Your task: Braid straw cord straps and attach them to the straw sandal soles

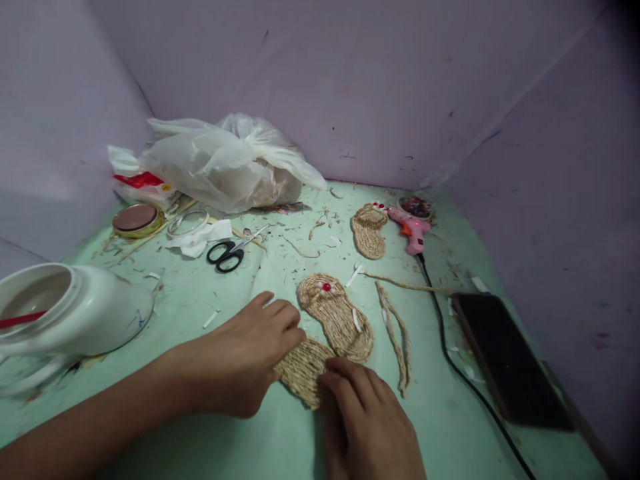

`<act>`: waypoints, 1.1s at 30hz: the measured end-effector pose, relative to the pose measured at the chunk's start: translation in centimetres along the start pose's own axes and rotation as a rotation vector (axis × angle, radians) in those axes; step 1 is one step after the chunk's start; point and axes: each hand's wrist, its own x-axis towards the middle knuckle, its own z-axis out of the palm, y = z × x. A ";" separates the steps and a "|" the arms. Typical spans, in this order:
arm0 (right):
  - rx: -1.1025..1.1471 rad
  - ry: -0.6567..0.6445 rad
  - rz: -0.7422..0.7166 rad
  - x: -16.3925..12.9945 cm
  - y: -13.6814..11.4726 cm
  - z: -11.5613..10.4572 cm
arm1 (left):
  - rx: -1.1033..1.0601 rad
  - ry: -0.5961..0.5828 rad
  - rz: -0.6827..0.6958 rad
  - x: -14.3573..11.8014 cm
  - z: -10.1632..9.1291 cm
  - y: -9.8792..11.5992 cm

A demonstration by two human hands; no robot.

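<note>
Between my hands lies a coiled-rope sole (303,373), its far and right ends partly covered. My left hand (260,347) is curled over its upper left edge. Fingers of my right hand (365,413) are bent round its right end, thumb hidden beneath. Just beyond, touching or nearly touching it, rests a rope slipper sole (335,320) with a red bead, small white beads and a white strip on it. Farther back is a small rope slipper (369,233) with red and white beads at its top. Two short rope pieces (397,340) lie to the right.
A pink glue gun (413,230) with a black cord (447,347) and a phone (510,360) are on the right. Scissors (230,255), tape (135,219), a white jug (100,310) lying sideways and a plastic bag (225,163) are left and back. Rope scraps litter the green table (200,427).
</note>
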 end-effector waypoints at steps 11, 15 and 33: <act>0.149 -0.090 -0.015 2.3 -1.6 0.6 | -0.124 -0.016 0.030 -0.4 -0.4 -0.7; 0.188 -0.102 0.034 2.6 -1.7 0.9 | -0.152 -0.007 0.048 0.1 -0.2 -1.2; 0.139 0.064 -0.088 2.3 -1.7 1.7 | -0.287 0.108 0.207 0.5 1.3 -2.6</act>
